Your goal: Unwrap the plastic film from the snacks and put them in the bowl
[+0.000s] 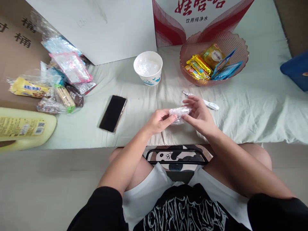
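Between my hands, over the front of the cloth-covered surface, is a small folded piece of clear bubble wrap (179, 115). My left hand (160, 120) pinches its left end between thumb and fingers. At its right end, my right hand (198, 116) presses with the thumb, and its other fingers curve behind. Whether anything is inside the wrap I cannot tell. Just beyond my right hand lies a white utility knife (210, 104), partly covered by my fingers. A white paper cup (152, 78) with crumpled clear plastic inside stands farther back.
A phone (112, 114) lies to the left. Packaged snacks (30, 87) and plastic wrappers are heaped at the far left, above a yellow jug (45, 128). A pink ribbed bowl (190, 51) of snack packets stands back right, before a red-and-white carton (168, 24).
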The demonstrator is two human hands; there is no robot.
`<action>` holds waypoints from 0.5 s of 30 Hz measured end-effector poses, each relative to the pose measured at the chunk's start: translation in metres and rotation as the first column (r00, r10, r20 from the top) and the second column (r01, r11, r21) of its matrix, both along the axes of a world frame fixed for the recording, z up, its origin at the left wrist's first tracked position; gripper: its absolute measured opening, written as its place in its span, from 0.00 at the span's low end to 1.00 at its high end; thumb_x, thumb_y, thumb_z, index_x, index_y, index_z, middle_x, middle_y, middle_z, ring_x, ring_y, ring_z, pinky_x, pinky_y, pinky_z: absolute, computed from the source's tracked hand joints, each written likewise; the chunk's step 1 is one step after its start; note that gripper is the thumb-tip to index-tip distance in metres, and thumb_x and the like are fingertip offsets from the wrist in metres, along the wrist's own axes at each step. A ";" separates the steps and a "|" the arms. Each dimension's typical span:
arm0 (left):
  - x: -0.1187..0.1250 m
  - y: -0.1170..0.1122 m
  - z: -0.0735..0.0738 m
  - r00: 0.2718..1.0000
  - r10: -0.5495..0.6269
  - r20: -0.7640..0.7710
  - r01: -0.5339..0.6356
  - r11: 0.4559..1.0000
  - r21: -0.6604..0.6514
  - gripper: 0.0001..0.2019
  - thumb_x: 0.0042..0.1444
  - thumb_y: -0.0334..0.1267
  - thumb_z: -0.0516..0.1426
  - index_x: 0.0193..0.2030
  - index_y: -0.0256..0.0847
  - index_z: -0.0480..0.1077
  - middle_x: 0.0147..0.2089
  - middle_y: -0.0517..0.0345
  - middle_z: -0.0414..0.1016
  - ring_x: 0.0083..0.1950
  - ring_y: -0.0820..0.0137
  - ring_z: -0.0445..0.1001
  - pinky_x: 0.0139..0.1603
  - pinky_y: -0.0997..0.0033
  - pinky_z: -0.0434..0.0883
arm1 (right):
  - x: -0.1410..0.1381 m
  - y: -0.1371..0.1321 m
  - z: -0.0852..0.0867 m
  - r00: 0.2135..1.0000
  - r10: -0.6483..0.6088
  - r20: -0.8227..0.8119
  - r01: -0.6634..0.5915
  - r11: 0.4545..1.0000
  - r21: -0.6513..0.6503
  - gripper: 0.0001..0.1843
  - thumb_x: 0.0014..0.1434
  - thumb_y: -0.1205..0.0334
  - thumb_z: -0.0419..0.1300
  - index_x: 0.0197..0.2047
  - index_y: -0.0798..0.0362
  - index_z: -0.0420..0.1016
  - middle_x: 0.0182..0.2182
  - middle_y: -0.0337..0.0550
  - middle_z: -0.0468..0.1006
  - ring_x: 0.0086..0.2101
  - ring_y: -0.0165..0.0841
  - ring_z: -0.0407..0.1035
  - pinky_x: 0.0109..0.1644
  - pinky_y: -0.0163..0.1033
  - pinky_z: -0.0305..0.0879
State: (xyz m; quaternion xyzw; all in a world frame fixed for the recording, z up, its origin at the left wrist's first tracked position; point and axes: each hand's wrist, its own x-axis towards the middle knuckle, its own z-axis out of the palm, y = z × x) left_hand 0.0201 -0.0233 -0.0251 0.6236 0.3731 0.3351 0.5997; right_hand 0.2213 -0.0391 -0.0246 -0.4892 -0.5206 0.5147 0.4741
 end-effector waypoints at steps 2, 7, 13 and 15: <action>-0.001 -0.001 0.003 1.000 -0.010 0.002 0.010 1.000 -0.007 0.24 0.62 0.62 0.58 0.34 0.39 0.75 0.29 0.58 0.71 0.31 0.72 0.68 0.32 0.70 0.66 | -0.001 -0.002 0.002 0.989 0.127 -0.080 -0.136 0.985 -0.111 0.32 0.49 0.45 0.75 0.50 0.47 0.68 0.37 0.41 0.76 0.34 0.33 0.71 0.36 0.38 0.70; -0.007 0.007 0.011 0.989 0.145 0.021 -0.146 0.989 0.023 0.18 0.59 0.54 0.61 0.36 0.39 0.73 0.32 0.59 0.72 0.33 0.72 0.70 0.34 0.71 0.67 | -0.002 0.000 0.014 0.997 0.069 -0.036 -0.072 0.994 -0.081 0.23 0.51 0.45 0.73 0.37 0.48 0.66 0.28 0.35 0.70 0.28 0.30 0.65 0.31 0.37 0.64; -0.030 0.028 0.019 0.888 0.445 0.113 -0.450 0.893 0.017 0.10 0.60 0.46 0.60 0.38 0.42 0.72 0.32 0.60 0.71 0.34 0.72 0.71 0.36 0.71 0.69 | -0.036 0.077 0.074 0.856 -0.159 0.493 -0.021 0.940 0.340 0.15 0.54 0.69 0.65 0.29 0.49 0.60 0.25 0.37 0.62 0.29 0.32 0.60 0.35 0.40 0.57; -0.036 0.033 0.020 0.870 0.476 0.126 -0.482 0.876 0.021 0.09 0.61 0.44 0.60 0.37 0.42 0.71 0.30 0.61 0.70 0.32 0.72 0.70 0.34 0.71 0.68 | -0.064 0.119 0.088 0.750 -0.134 0.648 -0.167 0.909 0.382 0.15 0.51 0.73 0.64 0.27 0.49 0.61 0.26 0.41 0.65 0.34 0.36 0.65 0.41 0.43 0.60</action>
